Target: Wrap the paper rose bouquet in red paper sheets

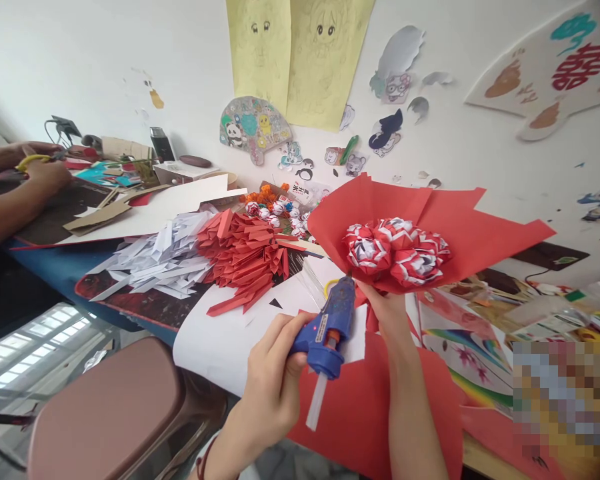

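Note:
My left hand (275, 367) is wrapped round the handle of a blue glue gun (333, 320), a clear glue stick (317, 401) poking out of its back end. The nozzle points up toward the underside of a bouquet's red paper wrap (410, 200); I cannot tell whether it touches. My right hand (385, 310) grips this bouquet from below, its fingers partly hidden under the wrap. Inside the wrap sit several red and white folded paper flowers (397, 250). Beneath both hands, red paper (370, 413) and a white sheet (220, 333) cover the table edge.
Left of my hands lie piles of white paper strips (165, 253) and red folded pieces (245, 250). Small paper flowers (275, 210) stand behind them. A stool (110, 407) is at lower left. Another person's hands (47, 170) hold yellow-handled scissors (33, 160) at far left.

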Action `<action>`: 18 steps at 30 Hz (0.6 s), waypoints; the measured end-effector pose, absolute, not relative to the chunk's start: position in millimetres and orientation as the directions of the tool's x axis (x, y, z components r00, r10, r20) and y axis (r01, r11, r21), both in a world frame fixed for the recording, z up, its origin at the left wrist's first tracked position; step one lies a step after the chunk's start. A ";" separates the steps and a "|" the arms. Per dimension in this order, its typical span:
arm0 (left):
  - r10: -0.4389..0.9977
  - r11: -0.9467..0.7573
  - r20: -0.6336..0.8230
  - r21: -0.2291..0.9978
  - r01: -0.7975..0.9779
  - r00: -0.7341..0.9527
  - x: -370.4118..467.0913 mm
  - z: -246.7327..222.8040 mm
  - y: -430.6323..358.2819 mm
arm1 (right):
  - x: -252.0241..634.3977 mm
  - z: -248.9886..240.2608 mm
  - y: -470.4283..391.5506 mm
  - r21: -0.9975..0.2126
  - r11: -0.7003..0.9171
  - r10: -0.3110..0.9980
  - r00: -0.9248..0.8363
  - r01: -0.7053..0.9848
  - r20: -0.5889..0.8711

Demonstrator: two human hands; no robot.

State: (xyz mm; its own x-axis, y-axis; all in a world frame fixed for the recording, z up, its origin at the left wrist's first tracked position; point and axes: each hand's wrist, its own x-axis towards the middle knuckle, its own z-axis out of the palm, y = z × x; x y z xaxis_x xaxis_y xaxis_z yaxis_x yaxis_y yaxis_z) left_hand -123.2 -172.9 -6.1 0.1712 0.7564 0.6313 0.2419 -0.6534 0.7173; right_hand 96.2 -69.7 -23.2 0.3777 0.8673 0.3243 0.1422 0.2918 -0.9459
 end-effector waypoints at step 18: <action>0.826 -0.504 0.403 0.217 0.836 0.394 -98.0 -71.6 -141.1 | 119.0 -29.1 -67.1 -0.961 0.274 0.891 0.367 0.032 0.266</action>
